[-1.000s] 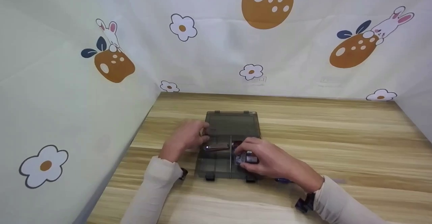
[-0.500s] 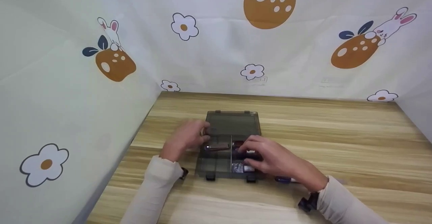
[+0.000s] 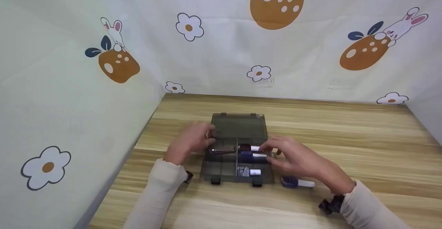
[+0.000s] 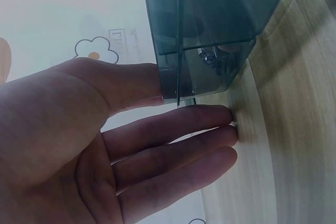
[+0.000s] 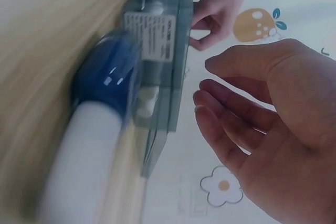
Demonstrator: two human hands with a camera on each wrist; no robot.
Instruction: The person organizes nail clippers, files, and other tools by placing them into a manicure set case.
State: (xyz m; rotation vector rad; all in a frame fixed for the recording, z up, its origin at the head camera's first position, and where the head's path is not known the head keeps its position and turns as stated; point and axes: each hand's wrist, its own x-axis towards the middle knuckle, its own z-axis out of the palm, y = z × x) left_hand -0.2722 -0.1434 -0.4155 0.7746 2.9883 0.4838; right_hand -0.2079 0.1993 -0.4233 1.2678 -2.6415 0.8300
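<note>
A grey see-through compartment box [image 3: 221,172] lies with its lid [image 3: 238,126] folded back. My left hand [image 3: 191,141] holds its left side, thumb at the wall and the other fingers extended in the left wrist view. In the left half lies a nail clipper [image 3: 222,150]. The right half contains a dark red nail polish bottle [image 3: 244,147], a dark blue one [image 3: 246,156] and a silver glitter one [image 3: 243,171], all white-capped and on their sides. My right hand [image 3: 297,156] hovers at the box's right edge near the caps, its fingers loosely bent around nothing.
Another blue nail polish bottle [image 3: 289,181] lies on the wooden table [image 3: 362,146], right of the box's front corner. Two black latches [image 3: 257,183] stick out along the box's front edge. A patterned curtain [image 3: 214,56] stands behind and at the sides.
My right hand let go of the glitter nail polish in the front of the right half, then moved back and right. The loose blue bottle shows more fully. My left hand stays in place.
</note>
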